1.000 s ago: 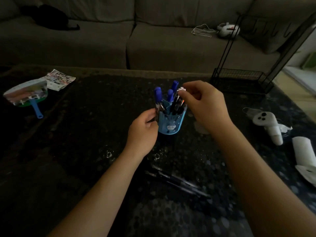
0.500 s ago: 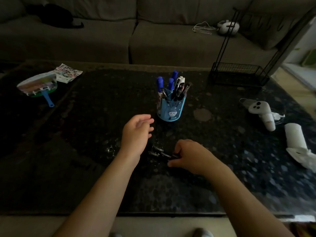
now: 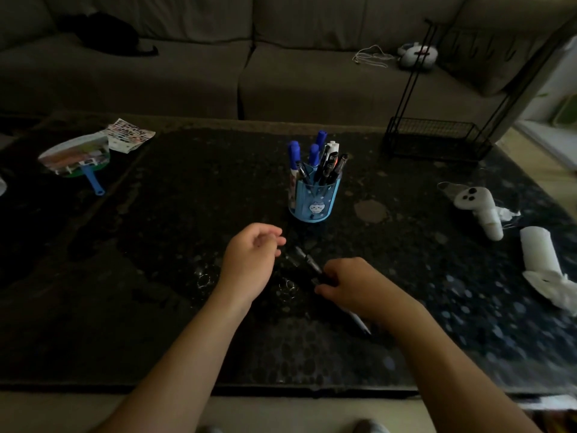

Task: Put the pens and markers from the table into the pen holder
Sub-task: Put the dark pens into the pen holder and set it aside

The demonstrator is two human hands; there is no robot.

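Head view: the holder (image 3: 313,198) stands upright on the worktop (image 3: 156,232), already full of pens. Near it, toward the person, the right hand (image 3: 352,285) closes on dark pens (image 3: 307,260) lying flat, probably to lift them. The left hand (image 3: 249,260) hovers beside, loosely curled, empty.
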